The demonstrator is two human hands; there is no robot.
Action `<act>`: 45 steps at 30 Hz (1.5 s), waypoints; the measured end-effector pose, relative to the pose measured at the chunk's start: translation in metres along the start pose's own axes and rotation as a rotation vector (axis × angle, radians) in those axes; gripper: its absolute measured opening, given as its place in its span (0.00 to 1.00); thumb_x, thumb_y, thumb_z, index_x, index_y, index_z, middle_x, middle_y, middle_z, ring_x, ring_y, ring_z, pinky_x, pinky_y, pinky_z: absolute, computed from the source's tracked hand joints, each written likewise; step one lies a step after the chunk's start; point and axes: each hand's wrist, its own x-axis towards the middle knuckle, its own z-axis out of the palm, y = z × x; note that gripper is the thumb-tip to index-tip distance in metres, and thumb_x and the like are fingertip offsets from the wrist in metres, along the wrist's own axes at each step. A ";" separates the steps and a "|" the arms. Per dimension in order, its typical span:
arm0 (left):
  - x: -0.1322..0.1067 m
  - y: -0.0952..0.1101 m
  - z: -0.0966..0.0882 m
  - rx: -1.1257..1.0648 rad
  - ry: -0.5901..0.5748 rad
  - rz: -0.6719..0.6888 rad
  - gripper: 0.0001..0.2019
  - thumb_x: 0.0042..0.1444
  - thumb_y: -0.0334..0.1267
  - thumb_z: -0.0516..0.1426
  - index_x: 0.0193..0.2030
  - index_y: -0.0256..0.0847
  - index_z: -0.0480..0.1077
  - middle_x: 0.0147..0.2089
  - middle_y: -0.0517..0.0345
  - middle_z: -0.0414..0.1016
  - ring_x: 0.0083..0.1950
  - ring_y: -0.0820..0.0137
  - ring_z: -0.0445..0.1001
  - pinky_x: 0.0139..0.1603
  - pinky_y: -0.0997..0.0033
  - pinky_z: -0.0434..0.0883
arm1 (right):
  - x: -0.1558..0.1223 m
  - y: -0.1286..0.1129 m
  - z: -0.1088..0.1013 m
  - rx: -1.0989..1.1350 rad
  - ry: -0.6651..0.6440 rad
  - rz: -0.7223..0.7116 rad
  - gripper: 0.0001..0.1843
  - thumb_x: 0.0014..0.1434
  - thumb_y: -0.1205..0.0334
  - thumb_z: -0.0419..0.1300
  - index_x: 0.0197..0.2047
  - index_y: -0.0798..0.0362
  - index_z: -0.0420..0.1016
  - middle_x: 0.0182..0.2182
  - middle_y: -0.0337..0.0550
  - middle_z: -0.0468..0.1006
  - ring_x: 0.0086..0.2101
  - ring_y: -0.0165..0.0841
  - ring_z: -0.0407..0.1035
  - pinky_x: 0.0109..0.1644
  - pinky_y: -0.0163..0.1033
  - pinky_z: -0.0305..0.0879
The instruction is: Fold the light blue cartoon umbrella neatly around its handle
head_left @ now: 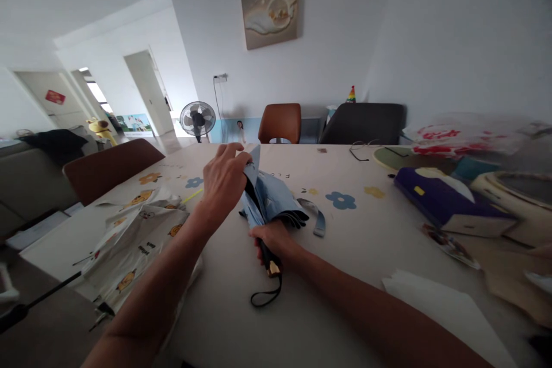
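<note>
A folding umbrella (273, 192) with light blue cloth and a dark underside is held over the table, its cloth gathered in loose folds. My right hand (276, 237) is closed around its black handle, just below the cloth. From the handle's gold-coloured end hangs a black wrist loop (267, 302). Higher up, my left hand (225, 175) pinches an edge of the blue cloth between thumb and fingers. The umbrella's closing strap (317, 221) hangs loose on the right side. A second umbrella (138, 247), pale with yellow cartoon figures, lies crumpled to the left.
The white flower-patterned table (310, 299) fills the foreground. On its right are a purple tissue box (448, 201), a plastic bag (457, 135), eyeglasses (360, 152) and white paper (444, 305). Chairs (280, 121) stand behind, and a fan (197, 119) further back.
</note>
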 end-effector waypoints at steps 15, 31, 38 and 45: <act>0.000 -0.017 -0.012 0.161 -0.184 0.026 0.17 0.47 0.23 0.48 0.38 0.43 0.72 0.42 0.56 0.75 0.44 0.63 0.71 0.39 0.66 0.64 | -0.002 -0.002 0.001 0.028 0.024 -0.027 0.13 0.53 0.66 0.53 0.18 0.56 0.60 0.08 0.37 0.63 0.10 0.26 0.58 0.11 0.30 0.57; -0.045 -0.060 0.016 0.098 -0.169 0.013 0.19 0.48 0.24 0.47 0.43 0.46 0.71 0.53 0.60 0.70 0.53 0.66 0.67 0.41 0.68 0.68 | 0.003 0.000 0.001 0.042 0.039 0.025 0.12 0.52 0.64 0.54 0.19 0.56 0.61 0.09 0.38 0.63 0.10 0.28 0.59 0.12 0.32 0.58; -0.055 -0.071 0.022 0.013 -0.169 -0.072 0.25 0.45 0.23 0.47 0.49 0.47 0.67 0.57 0.59 0.65 0.56 0.65 0.65 0.43 0.68 0.68 | 0.005 0.002 0.001 0.052 0.053 -0.035 0.12 0.52 0.66 0.53 0.18 0.56 0.61 0.09 0.39 0.63 0.10 0.28 0.59 0.12 0.32 0.58; -0.072 -0.085 0.035 -0.244 -0.267 -0.247 0.28 0.46 0.27 0.48 0.56 0.45 0.60 0.55 0.53 0.67 0.50 0.64 0.69 0.50 0.63 0.66 | 0.007 0.002 0.002 0.043 0.064 -0.057 0.11 0.51 0.67 0.53 0.19 0.56 0.61 0.08 0.38 0.62 0.11 0.29 0.59 0.11 0.33 0.58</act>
